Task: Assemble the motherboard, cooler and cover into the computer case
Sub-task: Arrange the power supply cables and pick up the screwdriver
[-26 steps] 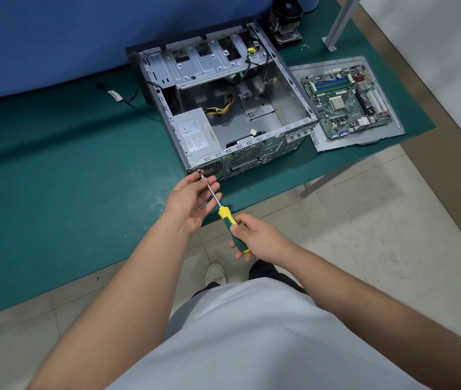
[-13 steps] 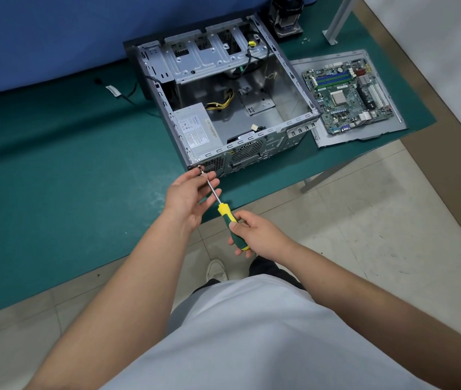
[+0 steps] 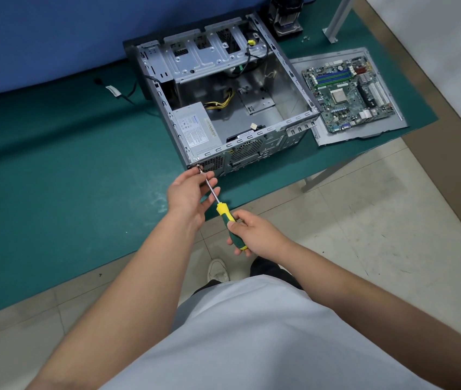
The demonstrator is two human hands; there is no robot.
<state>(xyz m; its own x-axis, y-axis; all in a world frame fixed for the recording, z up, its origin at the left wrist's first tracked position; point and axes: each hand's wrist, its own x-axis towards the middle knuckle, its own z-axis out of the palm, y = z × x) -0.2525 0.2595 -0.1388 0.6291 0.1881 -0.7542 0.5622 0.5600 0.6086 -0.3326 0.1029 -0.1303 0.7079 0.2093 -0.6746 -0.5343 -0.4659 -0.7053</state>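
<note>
At the near edge of the green table mat (image 3: 55, 178), the open computer case (image 3: 223, 108) lies on its side, its rear corner just inside the mat's rim. The right hand (image 3: 254, 235) grips the screwdriver (image 3: 225, 213) handle; its tip meets that corner. The left hand (image 3: 190, 192) steadies the shaft with loosely curved fingers. The motherboard (image 3: 347, 94) rests on the cover (image 3: 392, 128) just right of the case; the cooler (image 3: 285, 15) stands behind. The power supply (image 3: 195, 128) label is too small to read.
</note>
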